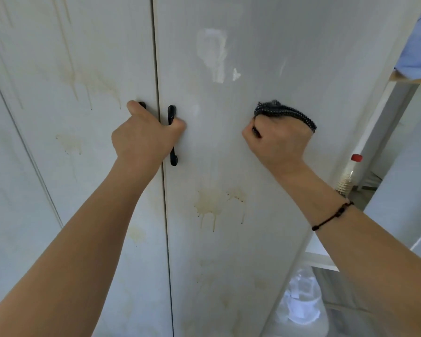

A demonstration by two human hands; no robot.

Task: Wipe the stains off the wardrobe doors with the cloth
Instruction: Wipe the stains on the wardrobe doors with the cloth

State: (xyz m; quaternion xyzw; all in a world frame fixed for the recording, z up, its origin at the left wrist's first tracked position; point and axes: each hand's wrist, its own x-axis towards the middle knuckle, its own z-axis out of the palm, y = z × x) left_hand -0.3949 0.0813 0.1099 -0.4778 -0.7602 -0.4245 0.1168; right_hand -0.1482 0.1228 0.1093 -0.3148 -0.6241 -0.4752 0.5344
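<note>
Wardrobe doors (229,251) in off-white fill nearly the whole view, two panels meeting at a thin dark seam, with another pale panel at the far left edge. To the right of the wardrobe the room opens onto a white frame, a clear bottle (348,177) with a red cap standing by it, blue fabric (418,52) on a shelf near the top right corner, and a whitish bag (301,300) low down (its contents are too blurred to tell). Brown stains (208,205) with drip trails mark both doors: a splash below the middle of the right door and fainter runs across the upper left door. A white scuffed patch (213,54) sits high on the right door. The left hand (144,139) grips the black handle (172,137) by the seam, fingers curled round it. The right hand (277,144), a black cord bracelet (333,216) on its wrist, is clenched round the dark cloth (286,112), held against the right door near its right edge, at handle height.
</note>
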